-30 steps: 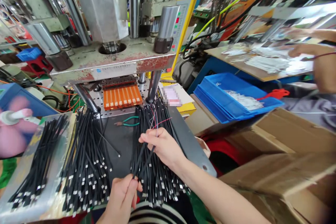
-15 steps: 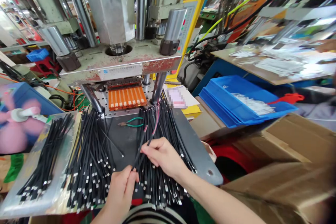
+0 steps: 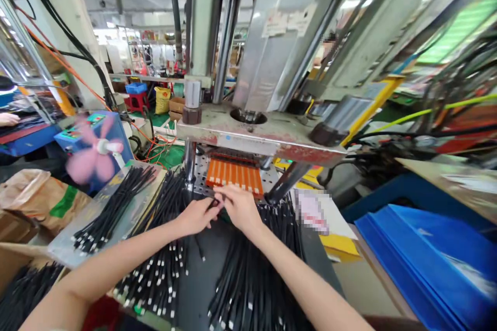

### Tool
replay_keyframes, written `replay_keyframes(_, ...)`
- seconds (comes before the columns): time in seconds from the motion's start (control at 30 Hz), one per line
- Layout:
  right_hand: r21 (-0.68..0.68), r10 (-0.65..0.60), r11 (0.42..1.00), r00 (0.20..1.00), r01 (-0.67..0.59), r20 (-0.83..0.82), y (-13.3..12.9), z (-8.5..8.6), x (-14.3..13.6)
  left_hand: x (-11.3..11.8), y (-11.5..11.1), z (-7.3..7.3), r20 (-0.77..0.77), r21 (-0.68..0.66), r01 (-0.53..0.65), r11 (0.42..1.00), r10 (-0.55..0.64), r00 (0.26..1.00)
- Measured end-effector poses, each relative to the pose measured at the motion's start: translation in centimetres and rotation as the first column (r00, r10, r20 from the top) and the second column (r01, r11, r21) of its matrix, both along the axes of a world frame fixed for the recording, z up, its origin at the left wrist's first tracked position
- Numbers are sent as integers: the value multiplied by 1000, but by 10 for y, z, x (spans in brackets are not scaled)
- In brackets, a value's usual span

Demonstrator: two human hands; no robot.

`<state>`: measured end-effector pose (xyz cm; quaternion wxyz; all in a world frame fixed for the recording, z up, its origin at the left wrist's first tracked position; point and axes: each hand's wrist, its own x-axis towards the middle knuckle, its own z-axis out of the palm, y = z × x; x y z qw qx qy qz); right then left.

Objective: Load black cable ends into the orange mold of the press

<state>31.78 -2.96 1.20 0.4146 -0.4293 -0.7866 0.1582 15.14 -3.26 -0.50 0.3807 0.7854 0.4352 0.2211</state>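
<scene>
My left hand (image 3: 200, 214) is closed on a short dark piece, probably a black cable, just in front of the press. My right hand (image 3: 238, 207) meets it at the fingertips, pinched over the same spot; what lies between its fingers is hidden. Behind them sits an orange mold (image 3: 235, 175) with pale strips, on the perforated metal plate (image 3: 201, 170) of the press. Black cables with silver ends lie in a left bundle (image 3: 163, 253) and a right bundle (image 3: 248, 269) on the dark worktable (image 3: 198, 289).
Left of the worktable, a smaller cable pile (image 3: 112, 207) lies near a spinning pink fan (image 3: 101, 147). The press's metal columns (image 3: 190, 160) flank the mold. Blue trays (image 3: 423, 258) stand at the right, beyond paper and a yellow pad (image 3: 339, 245).
The view has tilted up and turned left. Both hands have moved forward to the front of the orange mold and come together at the fingertips.
</scene>
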Motion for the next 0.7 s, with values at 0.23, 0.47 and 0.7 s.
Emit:
replay_keyframes(0.23,-183,-208,955,968,232,141,119,18,7,-21,64,7,-117,472,-161,867,243,963)
replay_keyframes(0.47,-256,-239,914,928,314,285,136,10,4,-23,91,6,-270,741,294,603,-133,954)
replay_keyframes(0.7,-229,-235,915,899,333,371,124,17,4,-23,84,2,-466,693,441,571,-113,878)
